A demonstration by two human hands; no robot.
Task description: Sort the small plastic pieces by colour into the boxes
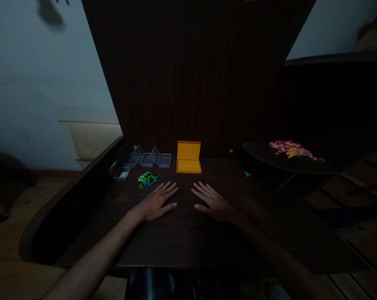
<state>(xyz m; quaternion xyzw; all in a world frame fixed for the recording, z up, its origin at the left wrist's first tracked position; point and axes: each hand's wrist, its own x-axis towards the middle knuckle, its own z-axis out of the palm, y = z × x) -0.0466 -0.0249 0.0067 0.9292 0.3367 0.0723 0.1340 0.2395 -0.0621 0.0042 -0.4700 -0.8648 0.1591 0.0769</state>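
My left hand (pixel 159 201) lies flat on the dark wooden desk (pixel 182 241), fingers spread, with nothing in it. Opposite it, my right hand (pixel 212 202) rests palm down in the same way, also holding nothing. Just beyond the left fingertips is a small pile of green, blue and white pieces (pixel 147 179), too small to make out in kind. A yellow box (pixel 189 166) with its lid raised stands behind the gap between my hands. To its left are several clear plastic cases (pixel 148 160) with lids up; a nearer clear case (pixel 122 173) has something white in it.
A heap of pink, red and yellow pieces (pixel 290 149) lies on a raised dark shelf (pixel 260 154) at the right. A small green piece (pixel 247 173) is near the desk's right side. A raised side panel (pixel 72 200) borders the left, and a tall dark back panel (pixel 188 75) rises behind.
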